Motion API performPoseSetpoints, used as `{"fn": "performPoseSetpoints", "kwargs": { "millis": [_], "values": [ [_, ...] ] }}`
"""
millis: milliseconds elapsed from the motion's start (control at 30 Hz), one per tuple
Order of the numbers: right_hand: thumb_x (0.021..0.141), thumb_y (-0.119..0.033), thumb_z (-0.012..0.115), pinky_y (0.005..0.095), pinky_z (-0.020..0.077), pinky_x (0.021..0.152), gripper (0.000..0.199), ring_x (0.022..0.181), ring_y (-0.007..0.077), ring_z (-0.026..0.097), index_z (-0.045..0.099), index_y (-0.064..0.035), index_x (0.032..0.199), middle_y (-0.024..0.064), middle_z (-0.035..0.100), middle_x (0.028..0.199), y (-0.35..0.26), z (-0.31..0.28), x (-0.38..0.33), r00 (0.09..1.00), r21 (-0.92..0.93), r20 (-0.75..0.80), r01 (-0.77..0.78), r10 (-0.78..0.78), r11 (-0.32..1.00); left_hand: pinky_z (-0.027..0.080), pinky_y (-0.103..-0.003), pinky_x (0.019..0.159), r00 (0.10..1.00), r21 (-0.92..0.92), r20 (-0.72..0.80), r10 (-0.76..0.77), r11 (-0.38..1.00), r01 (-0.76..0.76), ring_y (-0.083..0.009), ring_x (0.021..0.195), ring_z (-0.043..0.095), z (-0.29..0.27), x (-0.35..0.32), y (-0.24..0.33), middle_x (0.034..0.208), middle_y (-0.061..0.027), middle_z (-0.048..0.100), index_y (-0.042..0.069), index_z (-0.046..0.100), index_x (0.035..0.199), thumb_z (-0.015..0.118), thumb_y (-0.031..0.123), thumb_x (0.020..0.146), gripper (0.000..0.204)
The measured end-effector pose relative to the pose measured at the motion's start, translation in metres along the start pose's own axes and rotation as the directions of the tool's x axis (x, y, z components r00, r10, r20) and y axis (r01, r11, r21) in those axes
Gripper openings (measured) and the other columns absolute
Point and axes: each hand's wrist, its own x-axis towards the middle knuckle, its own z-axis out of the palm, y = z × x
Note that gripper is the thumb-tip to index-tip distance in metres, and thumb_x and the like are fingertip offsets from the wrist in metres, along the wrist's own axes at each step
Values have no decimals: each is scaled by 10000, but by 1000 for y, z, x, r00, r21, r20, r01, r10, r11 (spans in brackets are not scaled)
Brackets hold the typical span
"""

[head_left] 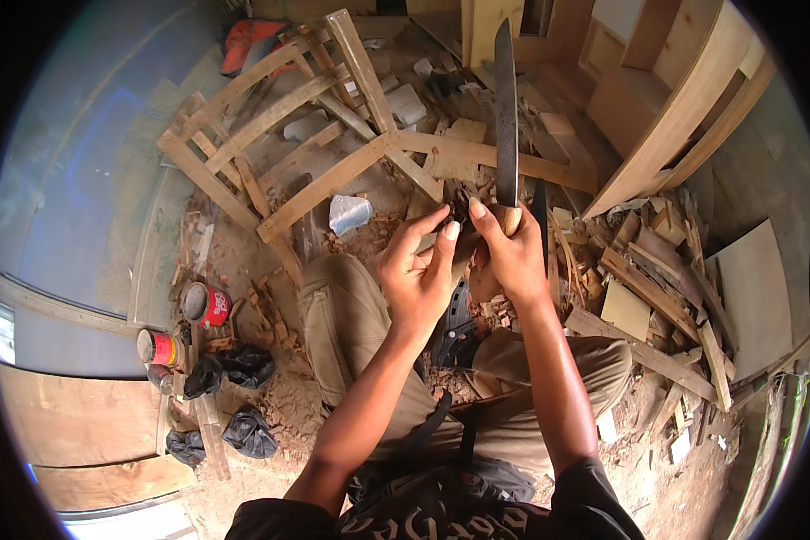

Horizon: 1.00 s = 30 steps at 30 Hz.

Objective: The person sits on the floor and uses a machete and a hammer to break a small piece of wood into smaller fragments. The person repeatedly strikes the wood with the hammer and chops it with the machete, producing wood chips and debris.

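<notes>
— So, what have you got in your hands?

— My right hand (pixel 511 256) is wrapped tight around the wooden handle of a long machete (pixel 506 117), blade pointing straight up and away from me. My left hand (pixel 418 274) sits just beside it, fingers curled, thumb and forefinger pinching a small piece of wood (pixel 459 241) right at the base of the blade.

— And where are you?

— Sitting low, knees apart in khaki trousers (pixel 351 333), hands over the gap between them. Wood chips and sawdust lie all over the ground.

— What's around?

— An unfinished wooden chair frame (pixel 279 135) lies tilted ahead on my left. Offcuts and slats (pixel 648 279) pile up on my right. Two red cans (pixel 184 324) stand by my left knee, with black plastic bags (pixel 243 396) just beside them.
</notes>
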Motion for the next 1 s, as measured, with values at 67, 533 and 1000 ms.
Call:
{"fn": "performPoseSetpoints", "kwargs": {
  "millis": [67,533,1000],
  "values": [
    [899,-329,782,229,410,509,358,567,41,496,561,-49,869,-34,553,659,-1,-3,2,1000,-12,3,-18,18,1000,629,-260,757,1000,21,-9,8,1000,-8,-148,984,667,3,-2,-1,1135,-128,649,-49,655,1129,664,47,957,197],
    [876,-348,802,242,445,542,400,607,44,530,597,-12,945,-30,573,688,3,-7,-1,999,-46,-45,-24,21,999,530,-228,699,995,-58,40,-87,994,89,-78,923,615,-3,-9,-22,1071,-44,608,28,509,1202,491,184,1068,206],
    [882,-386,791,250,433,463,421,500,84,530,602,-13,935,-1,559,649,-4,-13,11,997,59,-61,-45,49,997,566,-449,960,840,-670,-4,-542,625,400,-288,1165,633,-44,-21,-69,1210,-131,622,54,531,1232,549,177,1040,228]
  ]
}}
